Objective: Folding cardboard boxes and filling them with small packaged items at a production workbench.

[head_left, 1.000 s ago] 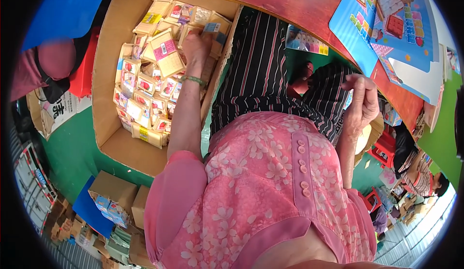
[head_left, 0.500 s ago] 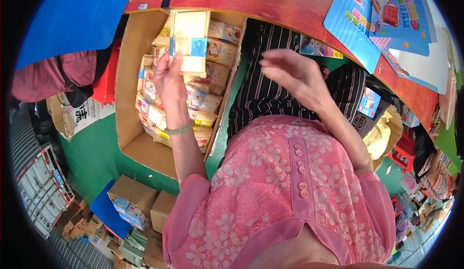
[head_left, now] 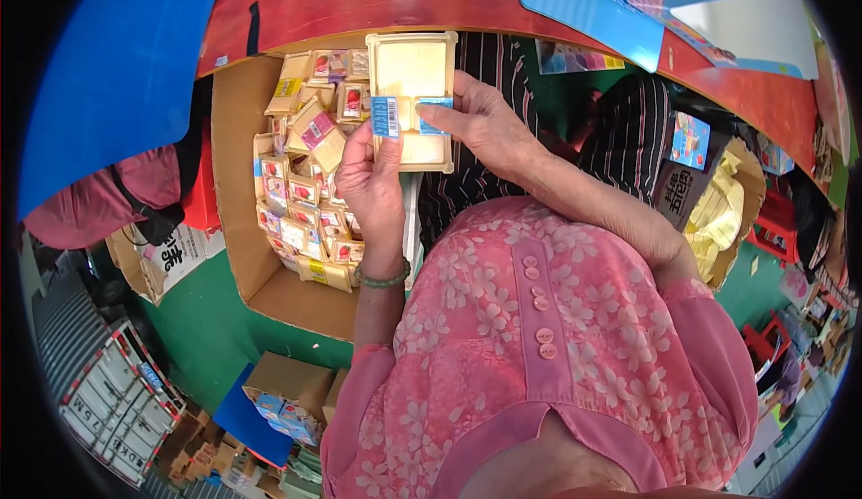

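A cream-coloured plastic tray with a blue paper band around its middle is held up above my lap, near the red table edge. My left hand grips its lower left side, thumb on the band beside a barcode. On the right edge my right hand pinches the tray, its thumb lying on the band. Beneath and to the left stands an open cardboard box, holding several similar small packs with printed fruit pictures. What lies on the tray's far side is hidden.
A red table runs along the far side, with blue printed cards at its right. A blue board stands at the left. On the right a carton holds pale yellow pieces. A smaller carton sits on the green floor.
The tray has moved right, away from above the box, with my left hand. My right hand has come left from empty air and taken hold of the tray's right edge.
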`<state>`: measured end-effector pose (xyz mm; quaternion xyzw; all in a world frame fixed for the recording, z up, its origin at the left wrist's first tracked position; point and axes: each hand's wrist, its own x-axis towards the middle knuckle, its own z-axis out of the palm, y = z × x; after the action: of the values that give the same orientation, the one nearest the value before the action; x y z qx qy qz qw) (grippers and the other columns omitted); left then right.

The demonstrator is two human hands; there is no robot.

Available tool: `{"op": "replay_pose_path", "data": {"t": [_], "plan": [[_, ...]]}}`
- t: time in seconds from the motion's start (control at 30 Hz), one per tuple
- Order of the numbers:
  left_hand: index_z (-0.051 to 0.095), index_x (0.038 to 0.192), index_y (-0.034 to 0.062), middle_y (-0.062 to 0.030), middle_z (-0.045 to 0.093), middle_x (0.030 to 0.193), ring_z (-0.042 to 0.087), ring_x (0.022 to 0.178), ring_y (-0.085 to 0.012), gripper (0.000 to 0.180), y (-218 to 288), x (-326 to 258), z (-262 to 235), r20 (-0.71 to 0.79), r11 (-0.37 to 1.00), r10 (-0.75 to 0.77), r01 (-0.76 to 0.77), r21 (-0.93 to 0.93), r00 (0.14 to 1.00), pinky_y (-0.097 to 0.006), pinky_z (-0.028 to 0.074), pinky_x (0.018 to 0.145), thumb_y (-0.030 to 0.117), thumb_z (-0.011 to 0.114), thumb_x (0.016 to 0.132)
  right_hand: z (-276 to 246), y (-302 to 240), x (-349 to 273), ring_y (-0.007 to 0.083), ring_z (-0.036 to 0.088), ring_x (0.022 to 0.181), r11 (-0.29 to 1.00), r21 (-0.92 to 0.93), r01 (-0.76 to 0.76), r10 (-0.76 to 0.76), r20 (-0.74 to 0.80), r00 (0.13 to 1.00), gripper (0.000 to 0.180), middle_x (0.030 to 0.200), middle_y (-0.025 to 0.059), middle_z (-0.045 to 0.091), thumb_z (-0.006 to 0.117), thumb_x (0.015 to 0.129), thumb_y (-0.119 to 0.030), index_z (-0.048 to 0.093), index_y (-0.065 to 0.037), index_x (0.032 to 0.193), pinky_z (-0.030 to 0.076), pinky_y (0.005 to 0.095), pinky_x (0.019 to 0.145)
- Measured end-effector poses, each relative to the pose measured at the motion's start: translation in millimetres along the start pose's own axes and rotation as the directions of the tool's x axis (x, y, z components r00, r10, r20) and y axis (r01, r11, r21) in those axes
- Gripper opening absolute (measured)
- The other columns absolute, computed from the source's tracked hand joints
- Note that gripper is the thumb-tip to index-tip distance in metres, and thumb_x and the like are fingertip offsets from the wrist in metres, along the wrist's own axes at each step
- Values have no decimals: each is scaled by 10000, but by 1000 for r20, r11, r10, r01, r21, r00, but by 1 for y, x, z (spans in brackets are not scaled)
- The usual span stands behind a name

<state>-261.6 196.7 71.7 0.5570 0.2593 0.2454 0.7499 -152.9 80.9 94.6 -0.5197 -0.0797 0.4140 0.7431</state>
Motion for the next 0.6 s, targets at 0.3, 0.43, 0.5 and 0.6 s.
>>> {"op": "replay_pose_path", "data": {"t": [0.3, 0.43, 0.5, 0.6], "plan": [[607, 1192, -52, -146, 680, 1033, 657, 917, -204, 374, 11, 7, 16, 192, 668, 430, -454, 590, 882, -304, 536, 783, 33, 715, 844, -13, 8, -6, 103, 611, 999, 997, -18, 69, -70, -39, 997, 344, 1117, 68, 661, 621, 939, -152, 555, 13, 1233, 490, 271, 899], [669, 1081, -41, -164, 681, 988, 660, 861, -281, 265, 17, 8, 21, 356, 349, 594, -630, 693, 721, -371, 546, 752, 1, 712, 823, -18, 7, -10, 98, 613, 982, 996, -60, 64, -69, -77, 995, 327, 1092, 64, 666, 622, 940, -162, 568, 17, 1207, 494, 269, 882], [689, 1036, -36, -158, 682, 967, 655, 842, -289, 222, 16, 7, 22, 395, 281, 629, -669, 688, 670, -380, 545, 740, -7, 712, 817, -18, 5, -13, 92, 617, 957, 996, -39, 79, -82, -87, 993, 317, 1071, 63, 669, 627, 939, -180, 581, 21, 1179, 502, 258, 849], [711, 968, -27, -141, 685, 946, 647, 821, -288, 170, 18, 6, 27, 438, 209, 657, -706, 676, 614, -372, 542, 722, -21, 719, 799, -17, 2, -16, 89, 619, 927, 993, -87, 86, -96, -117, 989, 310, 1030, 62, 669, 632, 936, -196, 592, 21, 1153, 508, 250, 811]]}}
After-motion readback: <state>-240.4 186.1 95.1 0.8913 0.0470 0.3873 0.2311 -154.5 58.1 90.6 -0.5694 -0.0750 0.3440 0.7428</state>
